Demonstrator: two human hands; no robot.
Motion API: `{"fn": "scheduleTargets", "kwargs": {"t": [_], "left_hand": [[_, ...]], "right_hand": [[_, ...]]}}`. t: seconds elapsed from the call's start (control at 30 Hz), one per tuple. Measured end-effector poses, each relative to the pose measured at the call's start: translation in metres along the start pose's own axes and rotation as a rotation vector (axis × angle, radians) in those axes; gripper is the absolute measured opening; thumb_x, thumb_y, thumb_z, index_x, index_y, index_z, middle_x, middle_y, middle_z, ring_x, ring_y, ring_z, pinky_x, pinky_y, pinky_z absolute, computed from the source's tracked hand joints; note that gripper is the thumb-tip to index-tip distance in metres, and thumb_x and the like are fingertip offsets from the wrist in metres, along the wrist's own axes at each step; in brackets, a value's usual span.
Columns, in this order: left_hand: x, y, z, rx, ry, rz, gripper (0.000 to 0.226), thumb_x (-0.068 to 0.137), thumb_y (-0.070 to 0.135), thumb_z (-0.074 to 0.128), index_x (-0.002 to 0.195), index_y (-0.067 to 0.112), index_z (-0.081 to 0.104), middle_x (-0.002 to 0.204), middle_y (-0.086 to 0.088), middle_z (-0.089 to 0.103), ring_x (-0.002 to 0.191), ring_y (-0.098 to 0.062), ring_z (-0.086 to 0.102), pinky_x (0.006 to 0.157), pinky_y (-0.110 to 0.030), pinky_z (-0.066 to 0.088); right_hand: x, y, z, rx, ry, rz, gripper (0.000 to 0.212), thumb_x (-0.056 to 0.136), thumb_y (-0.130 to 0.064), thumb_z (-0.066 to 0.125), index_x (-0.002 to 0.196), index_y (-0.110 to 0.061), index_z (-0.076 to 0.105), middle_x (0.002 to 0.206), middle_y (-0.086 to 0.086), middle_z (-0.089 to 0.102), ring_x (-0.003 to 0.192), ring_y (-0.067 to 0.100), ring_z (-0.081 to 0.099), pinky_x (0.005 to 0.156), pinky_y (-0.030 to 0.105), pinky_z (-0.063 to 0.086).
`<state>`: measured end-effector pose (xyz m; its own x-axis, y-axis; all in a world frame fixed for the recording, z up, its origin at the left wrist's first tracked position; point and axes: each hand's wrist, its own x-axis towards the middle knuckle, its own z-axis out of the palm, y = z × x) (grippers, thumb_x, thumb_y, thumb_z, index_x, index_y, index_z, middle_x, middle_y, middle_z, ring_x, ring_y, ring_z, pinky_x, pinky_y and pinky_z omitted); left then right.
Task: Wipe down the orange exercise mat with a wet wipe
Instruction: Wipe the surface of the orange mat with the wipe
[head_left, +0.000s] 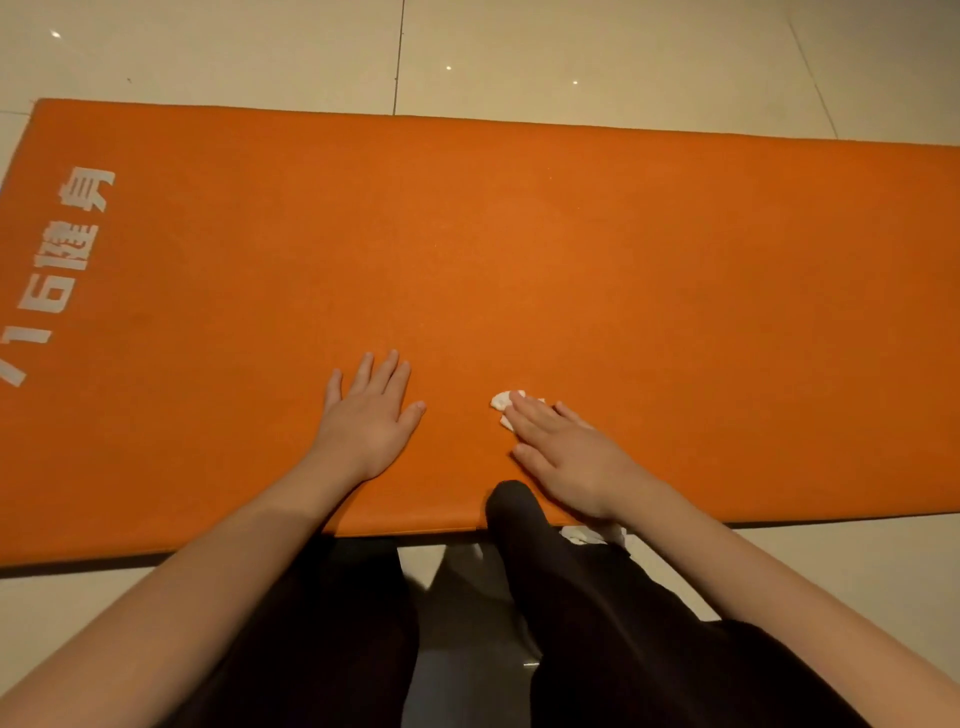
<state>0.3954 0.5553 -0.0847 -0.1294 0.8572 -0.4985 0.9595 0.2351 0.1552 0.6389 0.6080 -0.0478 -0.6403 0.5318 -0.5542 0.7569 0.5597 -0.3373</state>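
Nearby, a dark leg overlaps the mat (tiles around)

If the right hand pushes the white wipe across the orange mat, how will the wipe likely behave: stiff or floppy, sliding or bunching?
Probably floppy: the wipe looks crumpled under the flat fingers of the right hand. It may bunch further rather than glide, since the mat looks matte. Likely very light, being small and thin.
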Motion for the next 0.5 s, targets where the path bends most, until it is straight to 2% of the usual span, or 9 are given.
{"fn": "scheduleTargets", "kwargs": {"t": [0.1, 0.2, 0.3, 0.43, 0.5], "left_hand": [[-0.001, 0.000, -0.001, 0.006, 0.007, 0.003, 0.064, 0.103, 0.052, 0.013, 0.157, 0.023, -0.002, 0.164, 0.004, -0.011, 0.150, -0.018, -0.013, 0.121, -0.047, -0.006], [-0.001, 0.000, -0.001, 0.011, 0.015, 0.000, 0.064, 0.103, 0.052, 0.014, 0.157, 0.023, -0.001, 0.164, 0.004, -0.010, 0.150, -0.018, -0.013, 0.121, -0.047, -0.006], [-0.001, -0.001, 0.001, 0.001, 0.028, 0.004, 0.064, 0.103, 0.052, 0.015, 0.157, 0.023, -0.001, 0.164, 0.004, -0.009, 0.150, -0.017, -0.013, 0.121, -0.047, -0.007], [-0.002, -0.001, 0.000, -0.010, 0.024, 0.012, 0.063, 0.103, 0.051, 0.015, 0.157, 0.023, -0.001, 0.164, 0.005, -0.010, 0.150, -0.017, -0.014, 0.121, -0.047, -0.008], [-0.002, -0.001, -0.001, -0.017, 0.024, 0.010, 0.063, 0.103, 0.051, 0.015, 0.157, 0.023, -0.001, 0.164, 0.005, -0.010, 0.150, -0.017, -0.014, 0.121, -0.047, -0.008]], "right_hand": [[0.020, 0.002, -0.003, 0.047, 0.055, 0.148, 0.057, 0.107, -0.037, 0.019, 0.156, -0.016, -0.002, 0.163, -0.001, -0.012, 0.149, 0.010, -0.010, 0.117, 0.026, -0.011], [0.019, -0.016, 0.005, 0.116, 0.024, 0.035, 0.058, 0.107, -0.038, 0.021, 0.156, -0.017, -0.003, 0.161, -0.005, -0.015, 0.147, 0.006, -0.014, 0.117, 0.023, -0.012], [0.012, -0.010, 0.004, 0.074, 0.000, -0.065, 0.057, 0.107, -0.037, 0.021, 0.156, -0.020, -0.001, 0.158, -0.012, -0.015, 0.144, -0.001, -0.013, 0.117, 0.022, -0.012], [0.045, 0.001, -0.007, 0.031, 0.083, 0.141, 0.058, 0.107, -0.038, 0.018, 0.156, -0.016, -0.001, 0.163, 0.000, -0.012, 0.149, 0.011, -0.010, 0.119, 0.028, -0.009], [0.056, -0.011, -0.006, 0.078, 0.096, 0.158, 0.059, 0.107, -0.039, 0.018, 0.156, -0.015, -0.002, 0.163, 0.001, -0.014, 0.149, 0.012, -0.013, 0.119, 0.029, -0.009]]}}
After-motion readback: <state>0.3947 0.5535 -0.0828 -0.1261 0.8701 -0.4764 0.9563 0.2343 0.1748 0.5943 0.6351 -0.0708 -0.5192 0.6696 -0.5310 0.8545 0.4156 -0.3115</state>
